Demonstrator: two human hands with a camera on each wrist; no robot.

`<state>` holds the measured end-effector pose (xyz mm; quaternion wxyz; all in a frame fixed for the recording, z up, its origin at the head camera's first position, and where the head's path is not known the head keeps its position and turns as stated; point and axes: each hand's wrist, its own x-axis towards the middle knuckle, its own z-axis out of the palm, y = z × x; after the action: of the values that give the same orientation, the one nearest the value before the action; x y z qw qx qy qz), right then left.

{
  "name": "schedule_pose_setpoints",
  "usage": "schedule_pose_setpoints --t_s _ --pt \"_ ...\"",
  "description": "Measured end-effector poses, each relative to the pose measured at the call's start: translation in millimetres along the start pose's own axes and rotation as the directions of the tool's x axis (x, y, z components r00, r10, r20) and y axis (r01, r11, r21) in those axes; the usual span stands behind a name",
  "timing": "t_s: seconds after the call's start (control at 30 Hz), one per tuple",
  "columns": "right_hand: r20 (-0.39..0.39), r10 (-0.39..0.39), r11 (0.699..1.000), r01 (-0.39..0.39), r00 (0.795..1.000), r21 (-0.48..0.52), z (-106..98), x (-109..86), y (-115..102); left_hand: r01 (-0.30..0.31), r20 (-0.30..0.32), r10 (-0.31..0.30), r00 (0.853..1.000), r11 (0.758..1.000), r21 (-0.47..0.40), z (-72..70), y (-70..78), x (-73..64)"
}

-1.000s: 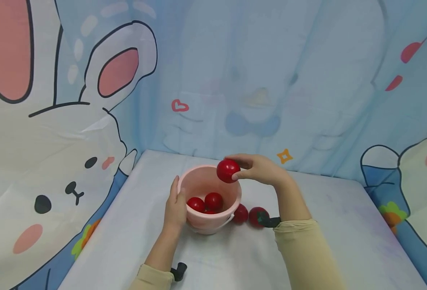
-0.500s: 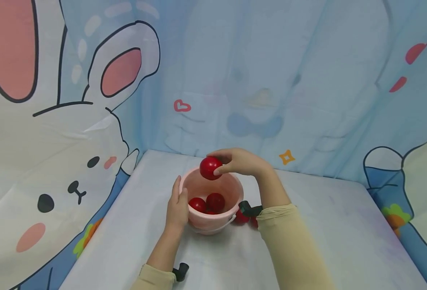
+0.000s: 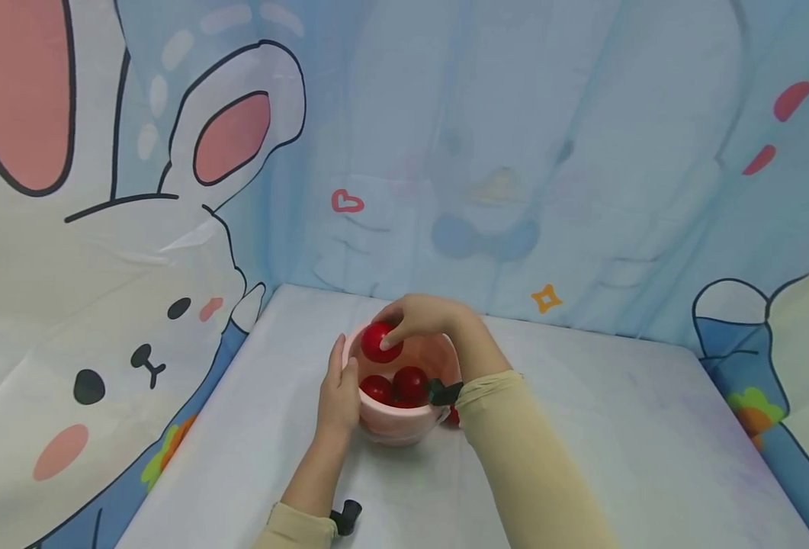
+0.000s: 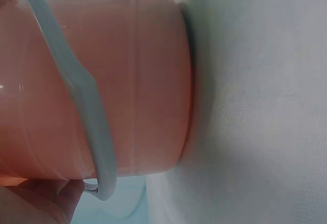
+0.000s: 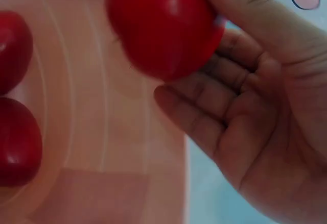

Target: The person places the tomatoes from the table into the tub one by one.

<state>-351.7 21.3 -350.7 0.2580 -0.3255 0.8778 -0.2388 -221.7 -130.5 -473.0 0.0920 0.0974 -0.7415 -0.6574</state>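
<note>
A pink bucket (image 3: 397,423) stands on the table with several red tomatoes (image 3: 411,385) at its bottom. My left hand (image 3: 338,404) grips its left side near the rim, seen also by the handle's end in the left wrist view. Between the thumb and fingers of my right hand (image 3: 418,320) is a tomato (image 3: 377,341), over the bucket's mouth near the left inner wall. In the right wrist view this held tomato (image 5: 166,25) looks shiny and lobed, and two more tomatoes (image 5: 15,142) lie below at the left.
Another tomato (image 3: 453,417) shows partly outside the bucket at its right, mostly hidden by my right sleeve. A pale bucket handle (image 4: 84,94) hangs down the near side. Behind the white tabletop (image 3: 624,427) rises a cartoon-printed cloth (image 3: 390,137).
My right hand has carried the tomato leftward, then lower into the bucket's mouth. The tomatoes outside are now largely covered by the right forearm. My left hand keeps its hold on the bucket.
</note>
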Motion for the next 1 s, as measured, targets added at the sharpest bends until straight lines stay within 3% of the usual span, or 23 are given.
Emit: schedule_pose_setpoints --t_s 0.2,0.3,0.6,1.0 --pt "0.057 0.124 0.991 -0.121 0.991 -0.053 9.0 4.0 -5.6 -0.010 0.007 0.010 1.000 1.000 -0.003 0.5 2.7 -1.0" --pt "0.079 0.141 0.986 -0.132 0.987 -0.106 12.4 7.5 -4.8 -0.016 0.008 0.016 1.000 1.000 -0.002 0.4 4.6 -1.6" --pt "0.127 0.197 0.980 -0.191 0.972 -0.061 22.3 15.0 -4.2 -0.010 0.007 0.010 1.000 1.000 -0.007 0.0 3.8 -1.5" --pt "0.115 0.152 0.988 -0.156 0.982 0.023 25.7 16.4 -1.6 -0.038 -0.014 0.038 0.999 0.999 0.012 -1.6 2.8 -0.7"
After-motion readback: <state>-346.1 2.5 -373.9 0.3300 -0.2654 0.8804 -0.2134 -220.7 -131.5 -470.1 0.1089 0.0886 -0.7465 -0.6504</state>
